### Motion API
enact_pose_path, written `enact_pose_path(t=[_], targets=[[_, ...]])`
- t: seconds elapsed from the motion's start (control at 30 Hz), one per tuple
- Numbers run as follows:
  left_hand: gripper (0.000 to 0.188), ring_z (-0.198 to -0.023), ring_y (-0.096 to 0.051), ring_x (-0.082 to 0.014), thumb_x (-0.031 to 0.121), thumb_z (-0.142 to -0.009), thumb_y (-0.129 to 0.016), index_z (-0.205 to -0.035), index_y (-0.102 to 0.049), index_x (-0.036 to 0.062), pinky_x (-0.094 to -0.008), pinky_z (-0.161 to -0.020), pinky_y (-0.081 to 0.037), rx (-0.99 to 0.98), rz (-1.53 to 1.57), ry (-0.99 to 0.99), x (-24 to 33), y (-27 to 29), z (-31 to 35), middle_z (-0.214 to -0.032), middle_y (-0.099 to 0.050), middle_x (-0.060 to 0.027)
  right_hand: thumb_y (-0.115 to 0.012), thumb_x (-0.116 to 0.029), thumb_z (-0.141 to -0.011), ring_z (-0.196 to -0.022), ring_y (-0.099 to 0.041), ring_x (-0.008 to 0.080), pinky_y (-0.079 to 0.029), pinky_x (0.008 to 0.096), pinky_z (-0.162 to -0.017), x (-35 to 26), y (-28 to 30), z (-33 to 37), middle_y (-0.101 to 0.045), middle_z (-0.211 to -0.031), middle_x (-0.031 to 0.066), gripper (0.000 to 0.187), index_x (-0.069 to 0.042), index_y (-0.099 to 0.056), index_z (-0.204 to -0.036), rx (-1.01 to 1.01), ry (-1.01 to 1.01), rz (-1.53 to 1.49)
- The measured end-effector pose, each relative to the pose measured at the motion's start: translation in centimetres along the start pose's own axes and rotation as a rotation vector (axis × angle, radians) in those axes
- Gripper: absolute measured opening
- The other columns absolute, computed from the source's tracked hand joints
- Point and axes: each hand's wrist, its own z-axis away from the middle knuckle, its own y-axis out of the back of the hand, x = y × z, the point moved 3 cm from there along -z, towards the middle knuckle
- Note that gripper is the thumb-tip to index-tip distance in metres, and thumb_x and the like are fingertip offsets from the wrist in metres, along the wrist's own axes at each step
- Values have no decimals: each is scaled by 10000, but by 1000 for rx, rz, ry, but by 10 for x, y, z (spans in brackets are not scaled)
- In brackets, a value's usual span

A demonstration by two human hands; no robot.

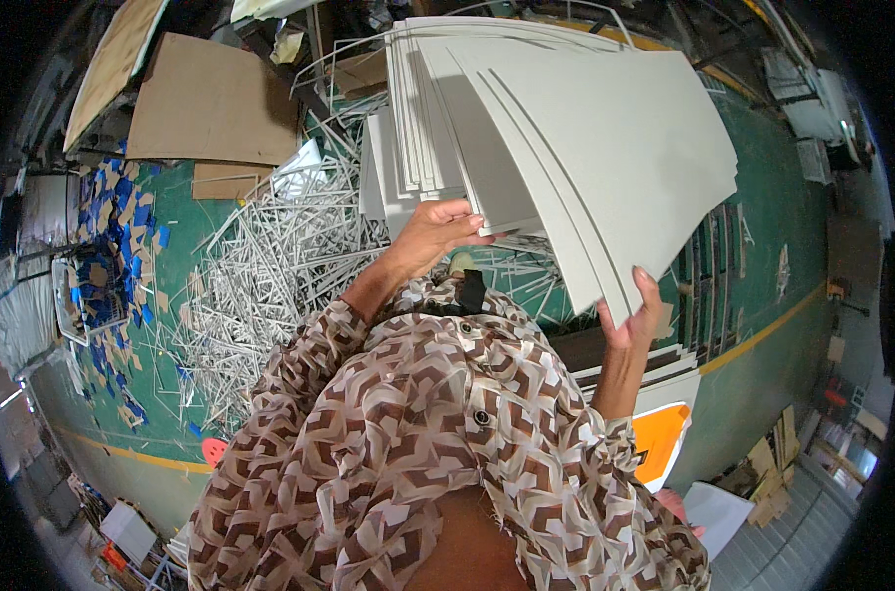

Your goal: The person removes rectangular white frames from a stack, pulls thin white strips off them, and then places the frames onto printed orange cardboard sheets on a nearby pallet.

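Note:
Large grey-white cardboard sheets (615, 148) fan out in front of me, their near ends narrow and tilted. My right hand (632, 313) is closed around the near corner of several of these sheets, thumb on top. Further left, my left hand (439, 234) pinches the near edge of another sheet or sheets, fingers on top and thumb hidden from view. Between the two groups a gap opens. More grey sheets stand upright in a stack (423, 108) just beyond my left hand.
A heap of thin white offcut strips (280, 266) covers the green floor to the left. Brown cardboard panels (211, 103) lie behind it, with blue and brown scraps (112, 256) at far left. A dark slatted pallet (713, 286) and an orange-and-white sheet (661, 443) lie at right.

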Motion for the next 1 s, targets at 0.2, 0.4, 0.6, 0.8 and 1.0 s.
enact_pose_path(t=[0.2, 0.4, 0.6, 0.8, 1.0], targets=[[287, -1083, -545, -234, 76, -919, -482, -1177, -507, -48, -371, -955, -459, -26, 369, -3, -22, 3, -3, -1160, -554, -154, -589, -82, -795, -852, -642, 268, -578, 356, -692, 27, -31, -9, -622, -974, 156, 252, 24, -548, -1020, 16, -136, 1], [209, -951, -595, -188, -36, -860, -488, -1047, -569, 7, -335, -869, -510, 83, 545, 15, -37, 13, -16, -1072, -595, -105, -598, -85, -798, -943, -607, 273, -509, 395, -830, 44, -44, -12, -615, -1013, 149, 237, 16, -564, -1009, -27, -235, 15], [235, -741, -616, -113, -109, -797, -517, -935, -617, 53, -230, -634, -520, 299, 414, 236, -53, 7, -22, -872, -648, -27, -603, -96, -797, -987, -578, 271, -471, 406, -874, 62, -31, -17, -602, -1049, 153, 263, 20, -558, -1029, -6, -313, 92], [187, -742, -615, -130, -79, -790, -564, -928, -628, 31, -260, -651, -517, 236, 342, 237, -61, 2, -19, -862, -653, -48, -629, -93, -772, -942, -568, 261, -449, 406, -859, 63, -30, -6, -585, -994, 127, 280, 28, -554, -1014, 189, -279, 231], [212, -798, -624, -161, -82, -775, -588, -959, -632, 14, -265, -671, -521, 218, 289, 227, -63, 2, -25, -884, -653, -69, -639, -156, -784, -835, -608, 234, -513, 367, -734, 60, -27, -1, -626, -919, 98, 236, -25, -578, -970, 191, -208, 309]])
